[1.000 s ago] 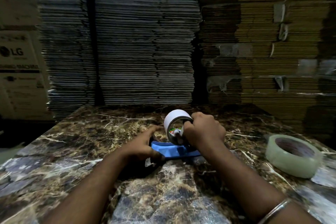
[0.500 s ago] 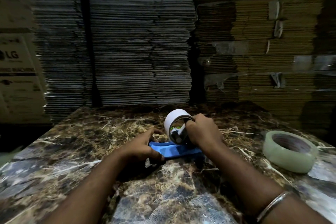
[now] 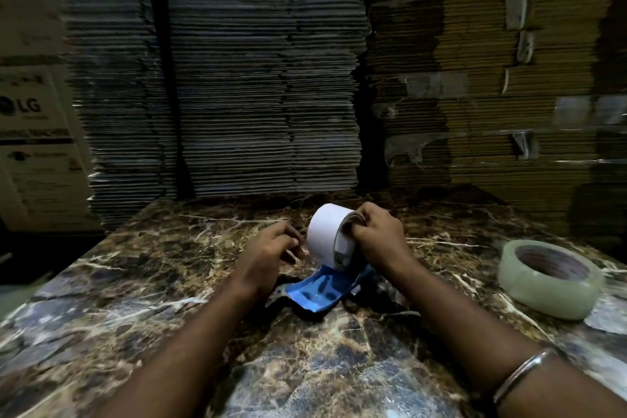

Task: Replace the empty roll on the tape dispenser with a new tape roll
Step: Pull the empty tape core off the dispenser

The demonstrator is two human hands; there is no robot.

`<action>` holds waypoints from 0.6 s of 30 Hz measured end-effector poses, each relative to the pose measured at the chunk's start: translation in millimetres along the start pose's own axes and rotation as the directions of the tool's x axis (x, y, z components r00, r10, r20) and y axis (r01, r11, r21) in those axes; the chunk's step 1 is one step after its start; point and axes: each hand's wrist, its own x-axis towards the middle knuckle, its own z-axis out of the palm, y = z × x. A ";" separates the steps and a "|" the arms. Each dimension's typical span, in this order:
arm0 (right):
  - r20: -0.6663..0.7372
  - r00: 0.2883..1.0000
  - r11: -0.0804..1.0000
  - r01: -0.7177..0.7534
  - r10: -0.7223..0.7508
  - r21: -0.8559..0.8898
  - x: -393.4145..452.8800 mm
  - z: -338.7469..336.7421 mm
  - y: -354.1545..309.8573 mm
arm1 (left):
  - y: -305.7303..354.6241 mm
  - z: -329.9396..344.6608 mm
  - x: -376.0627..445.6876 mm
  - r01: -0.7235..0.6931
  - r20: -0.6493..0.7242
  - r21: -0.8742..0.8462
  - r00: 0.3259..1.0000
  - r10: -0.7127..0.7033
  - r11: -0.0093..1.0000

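I see the right hand (image 3: pixel 376 241) gripping the white empty roll (image 3: pixel 325 234), fingers curled over its rim, on the blue tape dispenser (image 3: pixel 322 292) mid-table. Left hand (image 3: pixel 271 248) just beside the roll, fingers loosely curled, holding nothing. New tape roll (image 3: pixel 549 275) lies flat on the marble table (image 3: pixel 135 282), far right, well apart.

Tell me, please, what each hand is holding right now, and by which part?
The right hand grips the white empty roll by its right-hand rim, on the blue tape dispenser. The left hand holds nothing visible.
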 end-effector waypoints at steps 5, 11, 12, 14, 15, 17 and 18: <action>0.074 0.996 0.998 0.045 -0.049 0.052 0.8 7.9 2.0 | 11.2 15.6 -9.5 -0.071 -0.117 -0.139 0.992 0.055 0.988; 0.140 0.984 0.983 0.084 -0.108 0.164 3.3 16.4 6.6 | 23.6 21.1 -14.5 -0.033 -0.116 -0.265 0.993 0.003 0.964; 0.148 0.983 0.977 0.078 -0.108 0.198 2.9 17.3 6.5 | 24.6 19.7 -14.7 -0.021 -0.105 -0.268 0.994 -0.008 0.963; 0.174 0.978 0.966 0.068 -0.114 0.248 1.9 19.7 6.7 | 26.0 19.1 -15.8 0.006 -0.065 -0.279 0.998 -0.025 0.960; 0.190 0.974 0.960 0.073 -0.127 0.270 1.4 20.5 6.4 | 27.0 19.7 -17.0 0.018 -0.040 -0.303 0.999 -0.031 0.953; 0.209 0.962 0.942 0.100 -0.173 0.321 1.5 21.7 6.9 | 27.1 21.3 -19.0 0.038 0.014 -0.351 0.999 -0.035 0.936; 0.223 0.956 0.930 0.104 -0.192 0.353 2.0 22.2 7.0 | 27.2 22.4 -20.3 0.049 0.036 -0.363 0.999 -0.039 0.931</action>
